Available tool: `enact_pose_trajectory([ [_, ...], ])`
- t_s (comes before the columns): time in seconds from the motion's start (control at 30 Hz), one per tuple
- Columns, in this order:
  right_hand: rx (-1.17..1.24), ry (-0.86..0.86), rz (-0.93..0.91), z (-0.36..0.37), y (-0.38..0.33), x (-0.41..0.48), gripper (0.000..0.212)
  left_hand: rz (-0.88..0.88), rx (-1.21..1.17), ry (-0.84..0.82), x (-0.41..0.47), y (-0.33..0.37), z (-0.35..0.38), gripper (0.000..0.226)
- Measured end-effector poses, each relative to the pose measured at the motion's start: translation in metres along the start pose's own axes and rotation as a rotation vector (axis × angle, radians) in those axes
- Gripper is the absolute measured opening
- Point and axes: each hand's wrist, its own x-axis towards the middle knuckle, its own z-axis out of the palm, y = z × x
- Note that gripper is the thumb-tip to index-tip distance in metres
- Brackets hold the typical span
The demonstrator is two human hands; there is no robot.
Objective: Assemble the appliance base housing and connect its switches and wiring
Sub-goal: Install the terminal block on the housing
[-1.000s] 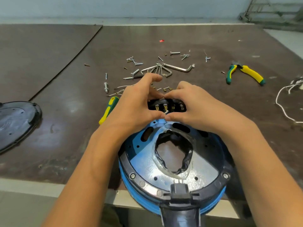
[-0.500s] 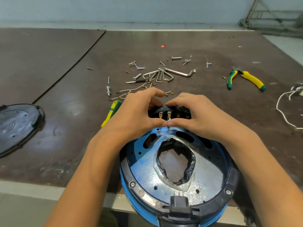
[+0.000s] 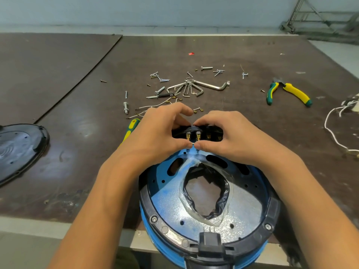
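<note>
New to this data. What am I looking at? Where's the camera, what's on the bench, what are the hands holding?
No robot here: a person works bare-handed. The one picture comes from a wide-angle camera on their head, looking forward and down. The left hand and right hand both pinch a black switch block with brass terminals at the far edge of the round blue base housing, which sits at the near edge of the brown table. Beyond lie loose screws, hex keys, pliers at right and a screwdriver partly behind the left hand. A black cover lies far left, white wires far right.
</note>
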Motion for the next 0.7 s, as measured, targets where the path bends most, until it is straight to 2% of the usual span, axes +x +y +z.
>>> enact_pose_trajectory([
  [0.53,-0.03,0.01,0.01,0.0003,0.0001,0.0013,0.042,0.013,-0.026,0.005,0.0011,-0.0024,0.0021,0.067],
  [0.7,0.035,-0.015,0.089,-0.0003,0.0038,0.0024,0.054,0.028,0.037,-0.032,0.003,-0.0062,0.0039,0.066],
])
